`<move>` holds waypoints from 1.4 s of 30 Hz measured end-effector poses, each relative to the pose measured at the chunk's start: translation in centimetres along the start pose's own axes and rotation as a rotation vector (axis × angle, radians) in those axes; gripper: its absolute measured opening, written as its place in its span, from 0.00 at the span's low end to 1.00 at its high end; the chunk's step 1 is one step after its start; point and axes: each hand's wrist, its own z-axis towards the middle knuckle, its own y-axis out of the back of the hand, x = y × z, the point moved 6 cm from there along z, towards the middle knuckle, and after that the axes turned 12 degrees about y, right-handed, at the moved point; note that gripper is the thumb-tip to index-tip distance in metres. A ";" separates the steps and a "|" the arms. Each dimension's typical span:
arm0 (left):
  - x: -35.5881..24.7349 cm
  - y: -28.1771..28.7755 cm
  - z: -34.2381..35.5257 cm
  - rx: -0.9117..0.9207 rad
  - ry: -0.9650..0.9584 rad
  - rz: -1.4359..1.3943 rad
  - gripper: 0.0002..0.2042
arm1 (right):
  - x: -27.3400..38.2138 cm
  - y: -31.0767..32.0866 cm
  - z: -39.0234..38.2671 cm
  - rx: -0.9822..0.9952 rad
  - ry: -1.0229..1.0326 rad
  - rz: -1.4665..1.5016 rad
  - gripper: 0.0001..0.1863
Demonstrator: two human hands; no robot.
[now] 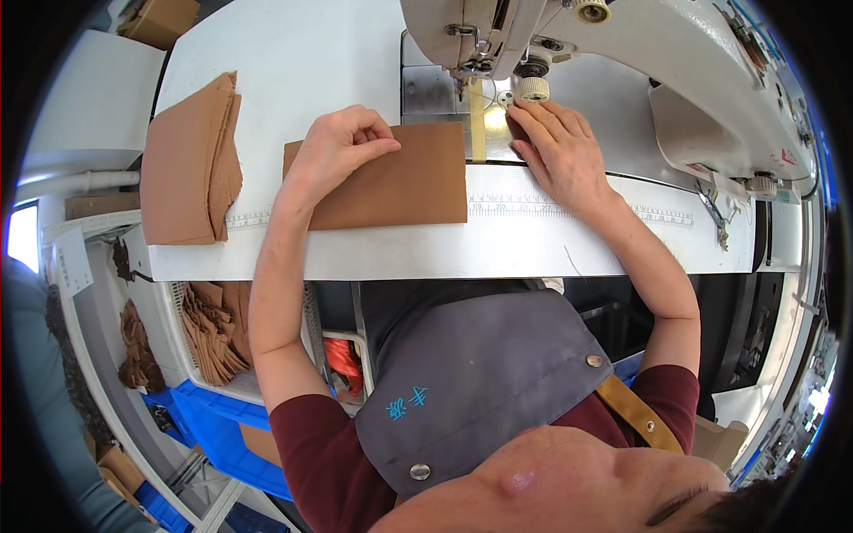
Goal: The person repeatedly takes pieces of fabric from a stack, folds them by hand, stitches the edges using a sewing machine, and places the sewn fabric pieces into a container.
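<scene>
A flat brown rectangular panel (400,182), looking like leather or coated fabric, lies on the white sewing table. Over its upper left part is my left hand (342,151), fingers curled and thumb pressed to the index fingertip. Whether anything thin is between those fingertips cannot be made out. My right hand (564,151) is beside the sewing machine's needle area, close under a ribbed white knob (533,89). Its thumb and fingers close around a small dark brown piece (515,130), mostly hidden by the hand. The needle area (462,87) stands above the metal plate, left of my right hand.
A stack of brown panels (187,164) lies at the table's left. A printed ruler strip (515,204) runs along the table. Yellow tape (477,124) crosses the metal plate. Small thread snips (715,216) lie at the right. Below left, a white basket (182,342) holds brown pieces above a blue crate (218,426).
</scene>
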 end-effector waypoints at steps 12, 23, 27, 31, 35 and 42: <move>-0.2 -0.1 0.1 -0.041 -0.002 -0.008 0.07 | -0.2 0.4 0.1 -0.085 0.026 0.058 0.19; -0.5 -0.1 0.3 -0.062 -0.024 0.049 0.08 | 0.3 0.4 0.4 -0.093 0.032 0.064 0.18; -0.3 -0.1 0.4 -0.070 -0.001 0.073 0.09 | 1.0 0.5 0.6 -0.101 0.074 0.106 0.17; -0.4 -0.2 0.4 -0.072 -0.013 0.067 0.09 | 1.6 0.4 0.9 -0.059 0.071 0.146 0.19; -0.4 -0.1 0.5 -0.079 -0.028 0.047 0.09 | 3.4 0.5 1.2 -0.018 0.207 0.179 0.22; -3.7 0.0 -2.0 -0.506 -0.515 0.442 0.10 | 4.6 -0.2 1.6 0.067 0.299 0.184 0.25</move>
